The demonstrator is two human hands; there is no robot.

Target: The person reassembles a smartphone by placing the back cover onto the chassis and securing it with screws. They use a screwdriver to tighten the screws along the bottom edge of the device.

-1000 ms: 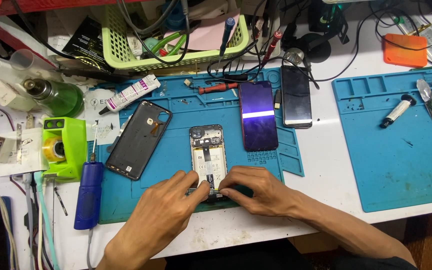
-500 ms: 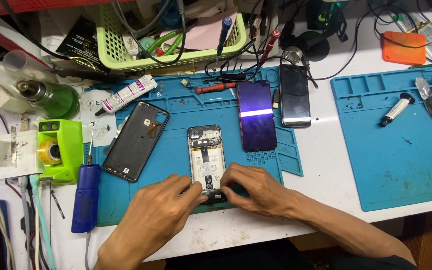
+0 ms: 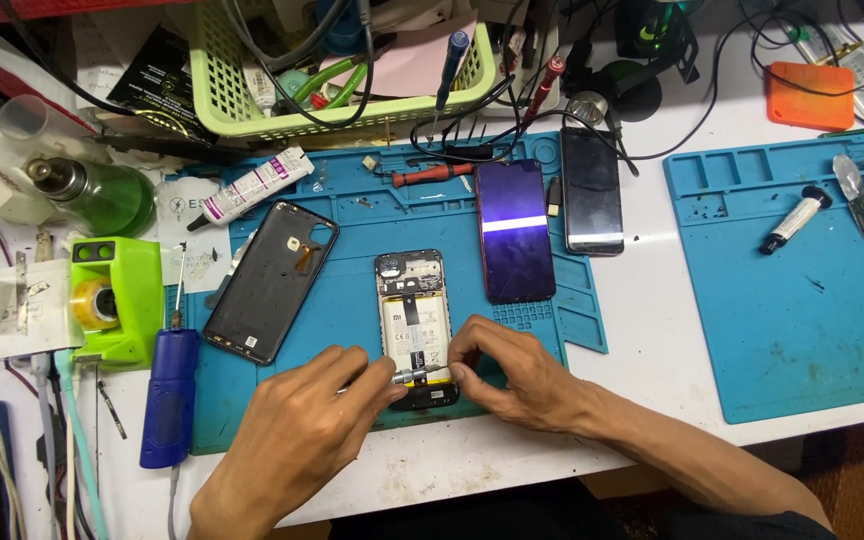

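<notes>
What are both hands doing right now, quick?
Left hand: closed on a small metal tool over the opened phone.
Right hand: fingers steadying that tool's tip.

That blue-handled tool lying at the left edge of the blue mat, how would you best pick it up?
Grip the blue-handled tool around its thick blue handle, coming straight down from above. It lies flat, its thin metal tip pointing away from the person, and the handle is the widest part. The green tape dispenser sits close on its left, so close fingers across the handle's middle, clear of it.
</notes>
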